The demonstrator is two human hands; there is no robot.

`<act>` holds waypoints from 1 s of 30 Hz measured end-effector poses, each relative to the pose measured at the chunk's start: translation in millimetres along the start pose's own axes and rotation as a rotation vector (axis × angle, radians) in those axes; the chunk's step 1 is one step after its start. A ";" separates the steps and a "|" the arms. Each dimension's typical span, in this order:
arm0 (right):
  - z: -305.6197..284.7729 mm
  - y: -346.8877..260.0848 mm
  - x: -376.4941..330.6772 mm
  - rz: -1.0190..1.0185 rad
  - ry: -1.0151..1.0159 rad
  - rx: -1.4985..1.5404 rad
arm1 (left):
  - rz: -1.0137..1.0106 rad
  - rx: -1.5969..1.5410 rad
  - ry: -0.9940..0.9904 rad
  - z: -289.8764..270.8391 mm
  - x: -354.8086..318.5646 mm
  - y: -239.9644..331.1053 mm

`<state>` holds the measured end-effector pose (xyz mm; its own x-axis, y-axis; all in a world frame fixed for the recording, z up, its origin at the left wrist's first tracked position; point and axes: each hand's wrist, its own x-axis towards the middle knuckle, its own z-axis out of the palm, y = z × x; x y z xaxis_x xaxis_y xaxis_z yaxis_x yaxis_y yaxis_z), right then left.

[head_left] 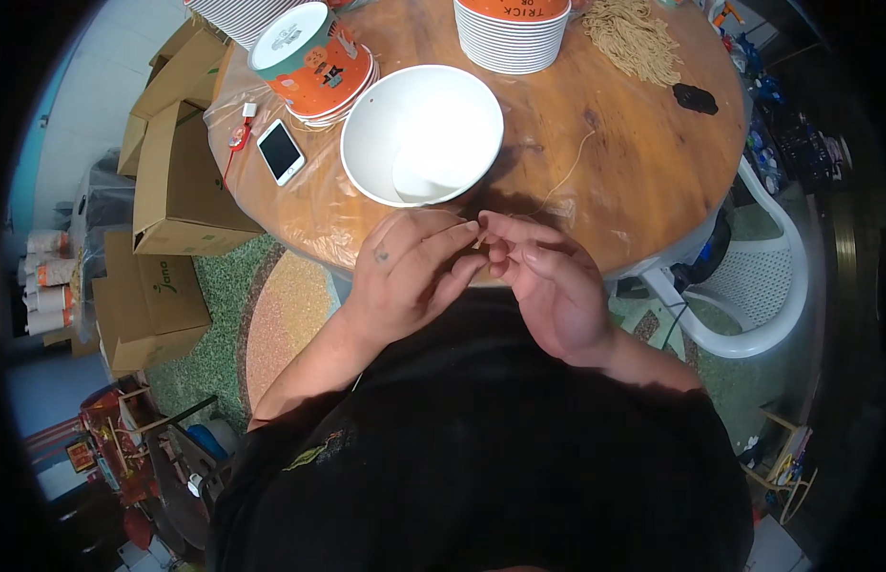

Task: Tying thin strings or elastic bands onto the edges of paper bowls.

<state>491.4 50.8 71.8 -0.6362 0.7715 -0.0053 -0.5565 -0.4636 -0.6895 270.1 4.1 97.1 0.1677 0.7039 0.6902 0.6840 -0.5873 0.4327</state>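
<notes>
My left hand [410, 272] and my right hand [562, 296] meet fingertip to fingertip at the near edge of the table. Both are closed in a pinch on a thin tan cord [480, 242], of which only a short bit shows between the fingers. Just beyond them a white paper bucket [376, 143] lies tipped, its open mouth facing me. A loose strand of cord [569, 172] trails over the wood to the right of the bucket. Further off at the right lies a bundle of tan cords [634, 43].
Stacked orange paper buckets [319, 81] and white-rimmed ones [510, 43] stand at the back. A phone [281, 153] lies left on the plastic-covered round table [643, 191], a black piece [695, 99] right. Cardboard boxes [181, 181] and a white plastic chair [786, 257] flank it.
</notes>
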 end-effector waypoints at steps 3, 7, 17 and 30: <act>0.5 -1.3 -0.7 0.020 -0.006 -0.007 | 0.037 0.026 -0.040 -0.2 4.2 -5.2; 1.4 -2.6 -1.9 0.020 -0.014 -0.006 | 0.039 0.013 -0.085 -0.3 5.3 -4.5; 7.1 -15.2 -2.1 -0.636 0.073 -1.136 | -0.289 -0.326 -0.087 0.4 -0.9 10.7; -2.8 -0.4 12.7 -0.490 0.090 -1.086 | -1.022 -1.114 -0.024 16.0 -14.6 13.0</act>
<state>485.1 62.0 70.0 -0.4179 0.8115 0.4085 0.0406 0.4658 -0.8839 287.9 -7.4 83.4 -0.0147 0.9844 -0.1755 -0.3594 0.1586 0.9196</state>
